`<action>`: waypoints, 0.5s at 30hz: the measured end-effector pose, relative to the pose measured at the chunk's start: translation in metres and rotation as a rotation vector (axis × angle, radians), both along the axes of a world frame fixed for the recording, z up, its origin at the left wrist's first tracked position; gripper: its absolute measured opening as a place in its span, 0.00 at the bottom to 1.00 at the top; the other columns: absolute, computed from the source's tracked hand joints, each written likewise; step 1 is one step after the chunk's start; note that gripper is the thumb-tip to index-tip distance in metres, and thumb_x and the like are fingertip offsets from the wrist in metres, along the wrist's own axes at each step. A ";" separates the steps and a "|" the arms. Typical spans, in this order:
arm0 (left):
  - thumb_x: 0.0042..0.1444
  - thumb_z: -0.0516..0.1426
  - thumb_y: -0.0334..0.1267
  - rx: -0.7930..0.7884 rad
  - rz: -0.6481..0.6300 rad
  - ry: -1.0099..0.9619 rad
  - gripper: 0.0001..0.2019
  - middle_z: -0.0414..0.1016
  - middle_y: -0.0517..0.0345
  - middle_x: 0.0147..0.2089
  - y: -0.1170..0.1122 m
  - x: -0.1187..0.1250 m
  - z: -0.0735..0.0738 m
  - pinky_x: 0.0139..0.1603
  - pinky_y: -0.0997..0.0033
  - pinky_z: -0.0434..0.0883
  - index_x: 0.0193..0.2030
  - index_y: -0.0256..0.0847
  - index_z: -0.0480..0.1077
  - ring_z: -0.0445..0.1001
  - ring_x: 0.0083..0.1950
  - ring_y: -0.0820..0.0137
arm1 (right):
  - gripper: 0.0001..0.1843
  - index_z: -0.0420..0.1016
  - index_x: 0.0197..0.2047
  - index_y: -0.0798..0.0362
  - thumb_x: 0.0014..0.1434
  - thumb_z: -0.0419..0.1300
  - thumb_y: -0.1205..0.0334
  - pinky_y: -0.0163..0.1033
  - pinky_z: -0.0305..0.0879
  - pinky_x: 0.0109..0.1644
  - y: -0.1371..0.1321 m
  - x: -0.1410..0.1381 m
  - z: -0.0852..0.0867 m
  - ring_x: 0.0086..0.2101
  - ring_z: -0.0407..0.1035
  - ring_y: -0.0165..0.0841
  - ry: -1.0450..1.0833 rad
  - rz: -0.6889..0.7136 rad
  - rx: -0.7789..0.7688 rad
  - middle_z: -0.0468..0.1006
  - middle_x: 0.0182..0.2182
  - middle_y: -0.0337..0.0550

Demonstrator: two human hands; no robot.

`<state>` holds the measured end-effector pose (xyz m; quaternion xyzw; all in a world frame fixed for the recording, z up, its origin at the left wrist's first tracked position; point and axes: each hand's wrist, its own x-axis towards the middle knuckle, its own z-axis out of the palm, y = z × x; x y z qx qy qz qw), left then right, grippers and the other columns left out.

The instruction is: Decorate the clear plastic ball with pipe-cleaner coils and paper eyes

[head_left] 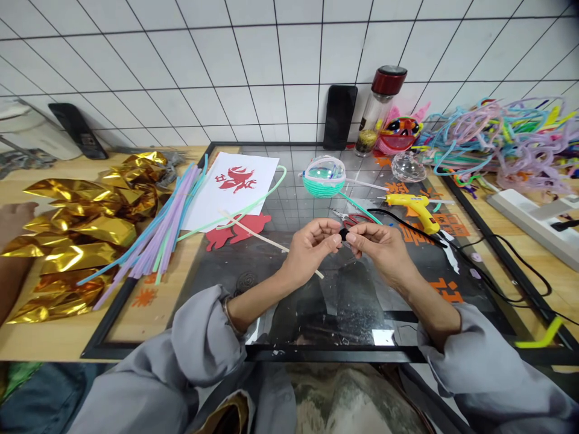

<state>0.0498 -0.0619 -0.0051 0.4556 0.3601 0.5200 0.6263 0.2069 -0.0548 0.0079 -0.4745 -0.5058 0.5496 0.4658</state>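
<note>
My left hand and my right hand meet over the glass-topped board. Between their fingertips they pinch a small black piece, mostly covered, its kind not clear. Just behind the fingers lie red-handled scissors, partly hidden. Farther back sits a clear plastic ball, its lower half wrapped in green pipe cleaner. A pale thin stick runs under my left hand.
Left are pipe cleaners, white paper, a red paper cutout and gold foil. A yellow glue gun, its black cable and a power strip are right. A bottle and phone stand behind. Another person's arm shows left.
</note>
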 end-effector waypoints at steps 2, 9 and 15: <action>0.49 0.64 0.40 0.047 0.012 0.069 0.13 0.72 0.61 0.30 0.000 -0.001 0.000 0.33 0.77 0.69 0.40 0.37 0.72 0.70 0.31 0.77 | 0.19 0.75 0.24 0.55 0.39 0.72 0.49 0.32 0.58 0.22 0.000 0.000 0.001 0.19 0.60 0.24 -0.012 0.015 -0.006 0.69 0.17 0.35; 0.49 0.63 0.41 0.050 0.037 0.127 0.12 0.73 0.61 0.28 0.000 -0.002 -0.001 0.32 0.76 0.68 0.38 0.36 0.74 0.69 0.29 0.77 | 0.18 0.75 0.25 0.55 0.44 0.69 0.48 0.32 0.58 0.23 -0.002 0.000 0.002 0.21 0.60 0.24 -0.040 0.060 0.033 0.69 0.19 0.36; 0.50 0.63 0.39 0.100 0.047 0.218 0.09 0.72 0.60 0.28 -0.003 -0.003 0.002 0.33 0.75 0.67 0.36 0.36 0.75 0.69 0.30 0.76 | 0.16 0.75 0.25 0.55 0.48 0.67 0.49 0.33 0.55 0.24 -0.003 0.001 -0.004 0.21 0.58 0.25 -0.086 0.056 0.098 0.67 0.19 0.35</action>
